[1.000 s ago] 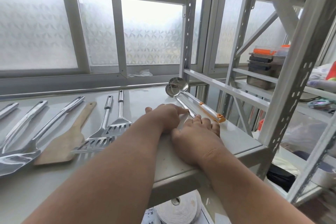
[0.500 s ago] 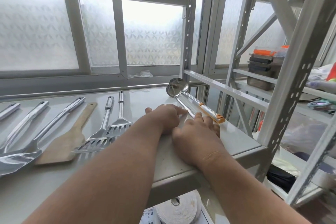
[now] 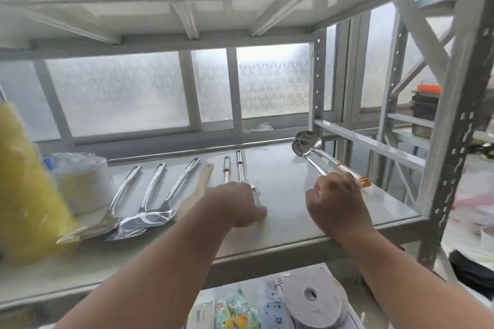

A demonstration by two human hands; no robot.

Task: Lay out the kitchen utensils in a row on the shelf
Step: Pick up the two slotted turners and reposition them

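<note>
On the white metal shelf (image 3: 288, 195), both hands are working over the utensil row. Right hand (image 3: 337, 204) is sitting near the right front edge, fingers curled down onto the shaft of a steel ladle (image 3: 307, 145) — looks like a closed grip on it, though the fingertips are hidden under the hand. A second ladle with an orange handle (image 3: 350, 172) is lying just beside it, bowls overlapping at the back right corner, both handles running toward the front right.

Left hand (image 3: 235, 207) is blurred, knuckles up, resting over the heads of the two slotted turners (image 3: 239, 165); their steel handles are pointing toward the window, parallel and close together. Cannot tell whether this hand is gripping anything or just pressing flat.

Left of that, the wooden spatula (image 3: 204, 177) is lying at a slant, touching the hand's edge. Further left, three steel spatulas (image 3: 157, 189) are fanning out — handles apart at the back, blades bunching together near the front edge, shiny and overlapping.

At far left, a plastic-wrapped roll (image 3: 80, 179) is standing behind the spatulas, and a yellow object (image 3: 24, 181) is filling the frame edge, out of focus.

Below the shelf, a grey tape roll (image 3: 312, 299) and some printed packets (image 3: 235, 310) are showing on the lower level. A neighbouring rack at right is holding stacked dark containers (image 3: 425, 107) with an orange lid on top.
</note>
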